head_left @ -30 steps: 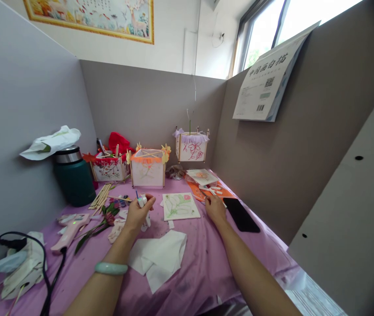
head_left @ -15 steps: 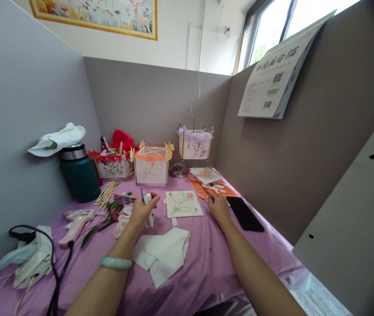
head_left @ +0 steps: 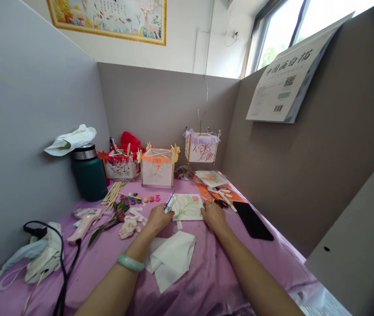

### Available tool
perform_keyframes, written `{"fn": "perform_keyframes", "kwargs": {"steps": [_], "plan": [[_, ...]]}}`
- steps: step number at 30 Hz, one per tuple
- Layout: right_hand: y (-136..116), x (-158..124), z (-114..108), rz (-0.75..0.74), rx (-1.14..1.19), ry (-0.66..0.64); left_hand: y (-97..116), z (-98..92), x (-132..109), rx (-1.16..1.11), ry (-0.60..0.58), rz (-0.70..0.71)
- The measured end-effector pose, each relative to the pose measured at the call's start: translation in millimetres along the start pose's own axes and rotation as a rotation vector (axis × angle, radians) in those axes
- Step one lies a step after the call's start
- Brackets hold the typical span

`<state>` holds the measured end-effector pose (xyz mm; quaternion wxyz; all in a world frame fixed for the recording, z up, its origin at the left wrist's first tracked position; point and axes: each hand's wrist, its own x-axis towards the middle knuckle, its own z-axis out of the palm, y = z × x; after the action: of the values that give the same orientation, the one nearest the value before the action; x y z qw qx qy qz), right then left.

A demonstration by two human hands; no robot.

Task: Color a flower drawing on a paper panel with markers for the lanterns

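While the left hand grips a small tube, the right hand apparently presses the painted sheet.

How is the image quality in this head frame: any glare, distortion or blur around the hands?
Head view: the window at top right is blown out to white; wide-angle bending curves the partition walls; the corners darken. The left hand with its small tube and the right hand are slightly soft but readable.
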<state>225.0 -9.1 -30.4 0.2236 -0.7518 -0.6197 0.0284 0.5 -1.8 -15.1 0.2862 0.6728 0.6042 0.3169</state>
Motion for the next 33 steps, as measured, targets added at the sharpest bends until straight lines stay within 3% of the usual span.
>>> {"fn": "perform_keyframes", "kwargs": {"steps": [9, 13, 16, 20, 24, 27, 33], "plan": [[11.3, 17.3, 7.5, 0.08, 0.371, -0.035, -5.7, 2.7, 3.0, -0.218, -0.077, -0.115], [7.2, 13.3, 6.9, -0.013, 0.592, -0.032, -5.9, -3.4, 3.0, -0.218, 0.006, -0.069], [-5.8, 16.5, -0.3, -0.111, 0.697, 0.02, -1.1, -23.0, 10.0, -0.155, 0.127, -0.006], [-41.2, 35.7, -11.3, -0.26, 0.729, 0.11, 11.0, -62.5, 34.1, -0.052, 0.288, 0.033], [-76.5, 61.4, -4.5, -0.282, 0.733, 0.216, 13.2, -87.4, 65.6, 0.002, 0.378, 0.037], [-87.1, 78.9, 10.7, -0.296, 0.75, 0.231, 0.8, -90.7, 87.3, -0.026, 0.403, 0.016], [-83.9, 102.3, 47.2, -0.362, 0.646, 0.231, -34.3, -84.8, 115.7, -0.129, 0.385, -0.051]]}}
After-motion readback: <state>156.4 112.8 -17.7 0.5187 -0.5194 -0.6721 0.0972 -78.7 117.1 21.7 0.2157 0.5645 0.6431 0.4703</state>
